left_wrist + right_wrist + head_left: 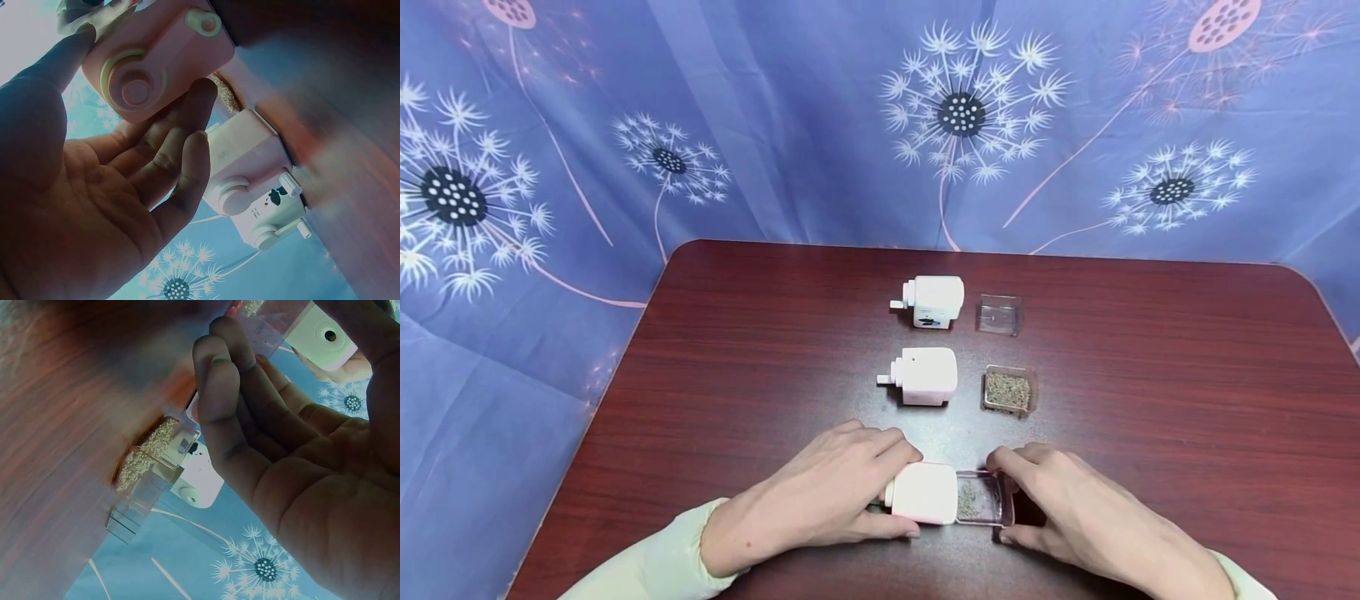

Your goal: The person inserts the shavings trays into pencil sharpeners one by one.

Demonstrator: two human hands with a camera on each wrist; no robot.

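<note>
While the table's [1150, 367] dark wood stretches wide to left and right and ends at the curtain [820, 125], the left hand [838, 479] arches palm-down near the front, thumb and fingers spread around the near crank box [925, 493], gripping it. The right hand [1067, 500], partly spread, pinches the near tray [987, 507] at that box's right side. Scattered green flakes [967, 500] lie inside; the middle tray [1033, 390] holds many more, and a clear far tray [1000, 321] sits beyond.

From the head view, the left grip [831, 490] is hiding most of the crank [172, 50] on the near box [925, 493]; the right wrist view's top edge is cutting off the clear tray [269, 328].
</note>
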